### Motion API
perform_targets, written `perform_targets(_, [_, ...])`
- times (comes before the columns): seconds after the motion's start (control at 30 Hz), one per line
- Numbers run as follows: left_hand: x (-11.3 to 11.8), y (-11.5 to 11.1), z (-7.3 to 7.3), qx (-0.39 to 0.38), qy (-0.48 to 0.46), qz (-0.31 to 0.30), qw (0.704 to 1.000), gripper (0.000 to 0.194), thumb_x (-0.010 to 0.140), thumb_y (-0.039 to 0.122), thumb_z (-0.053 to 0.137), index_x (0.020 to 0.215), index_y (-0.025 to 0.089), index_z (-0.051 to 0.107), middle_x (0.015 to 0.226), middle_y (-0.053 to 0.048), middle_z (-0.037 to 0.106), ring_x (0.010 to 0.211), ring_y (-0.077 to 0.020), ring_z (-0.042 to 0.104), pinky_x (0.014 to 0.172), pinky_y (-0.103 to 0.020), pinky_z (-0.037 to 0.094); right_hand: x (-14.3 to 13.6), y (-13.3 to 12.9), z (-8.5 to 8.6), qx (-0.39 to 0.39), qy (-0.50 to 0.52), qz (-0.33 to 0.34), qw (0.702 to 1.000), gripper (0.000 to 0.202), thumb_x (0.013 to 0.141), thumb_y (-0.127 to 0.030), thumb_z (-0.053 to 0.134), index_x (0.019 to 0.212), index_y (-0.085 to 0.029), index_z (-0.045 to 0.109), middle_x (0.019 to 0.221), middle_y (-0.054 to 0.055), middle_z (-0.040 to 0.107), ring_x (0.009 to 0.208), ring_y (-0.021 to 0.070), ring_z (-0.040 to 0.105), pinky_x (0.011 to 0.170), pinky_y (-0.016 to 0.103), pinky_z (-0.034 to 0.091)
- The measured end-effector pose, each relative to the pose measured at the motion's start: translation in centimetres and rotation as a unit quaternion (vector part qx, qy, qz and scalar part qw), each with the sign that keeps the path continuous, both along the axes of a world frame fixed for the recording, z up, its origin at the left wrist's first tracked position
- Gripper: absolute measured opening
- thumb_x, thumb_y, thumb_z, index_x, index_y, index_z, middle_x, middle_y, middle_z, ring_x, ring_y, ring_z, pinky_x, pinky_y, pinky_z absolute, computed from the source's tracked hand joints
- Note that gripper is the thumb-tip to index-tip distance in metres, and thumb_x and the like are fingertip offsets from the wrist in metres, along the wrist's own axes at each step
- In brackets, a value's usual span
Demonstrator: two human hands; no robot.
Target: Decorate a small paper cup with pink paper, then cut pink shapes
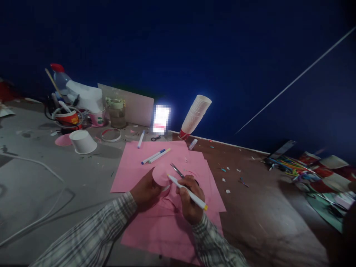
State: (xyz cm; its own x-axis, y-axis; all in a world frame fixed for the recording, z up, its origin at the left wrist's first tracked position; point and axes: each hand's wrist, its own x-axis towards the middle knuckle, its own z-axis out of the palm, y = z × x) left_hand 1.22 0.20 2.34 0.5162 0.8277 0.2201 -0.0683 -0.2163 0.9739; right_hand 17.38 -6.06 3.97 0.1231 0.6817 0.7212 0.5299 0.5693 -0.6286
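Note:
My left hand (146, 188) is closed around a paper cup (166, 190) whose upward end is covered by a round pink disc (161, 175). Between the fingers of my right hand (191, 198) is a white marker (191, 195) with a yellow end, its tip at the disc's right edge. A pair of scissors (177, 170) lies just beyond my right hand, their handles partly hidden by it. Under both hands are overlapping pink paper sheets (133, 157). Two more markers, one blue-capped (152, 157) and one pale-capped (159, 155), lie side by side on the paper.
A white cup (83, 141) stands upside down at left, near a glass jar (116, 113) and a red cup (67, 118) of tools. Stacked paper cups (196, 116) lean against the blue wall. Paper scraps dot the brown surface. A white cable (41, 163) crosses the left side.

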Motion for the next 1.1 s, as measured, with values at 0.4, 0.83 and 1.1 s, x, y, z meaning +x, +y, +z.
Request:
perform_targets(0.4, [0.2, -0.2, 0.6, -0.007, -0.012, -0.008, 1.0, 0.028, 0.083, 0.02, 0.062, 0.111, 0.017, 0.062, 0.108, -0.008, 0.07, 0.098, -0.0225, 0.064, 0.09, -0.035, 0.051, 0.1, 0.1, 0.0, -0.018, -0.013, -0.003, 1.0, 0.014, 0.094, -0.025, 0.048, 0.096, -0.021, 0.061, 0.069, 0.002, 0.062, 0.066, 0.0189, 0.058, 0.064, 0.036, 0.05])
perform_targets(0.83, [0.3, -0.3, 0.1, -0.02, 0.0, 0.012, 1.0, 0.022, 0.086, 0.029, 0.062, 0.104, 0.017, 0.06, 0.098, -0.007, 0.068, 0.089, -0.021, 0.061, 0.086, -0.035, 0.05, 0.3, 0.1, -0.1, -0.026, -0.008, -0.014, 1.0, 0.014, 0.092, -0.023, 0.049, 0.095, -0.02, 0.062, 0.068, 0.002, 0.063, 0.069, 0.0204, 0.061, 0.066, 0.036, 0.05])
perform_targets(1.1, [0.2, -0.3, 1.0, -0.009, -0.002, 0.003, 1.0, 0.029, 0.086, 0.027, 0.062, 0.113, 0.015, 0.059, 0.113, -0.01, 0.067, 0.104, -0.0242, 0.062, 0.095, -0.038, 0.048, 0.1, -0.1, 0.1, -0.013, -0.013, 0.0, 1.0, 0.013, 0.092, -0.021, 0.049, 0.095, -0.02, 0.061, 0.066, 0.001, 0.061, 0.068, 0.0188, 0.058, 0.063, 0.033, 0.048])
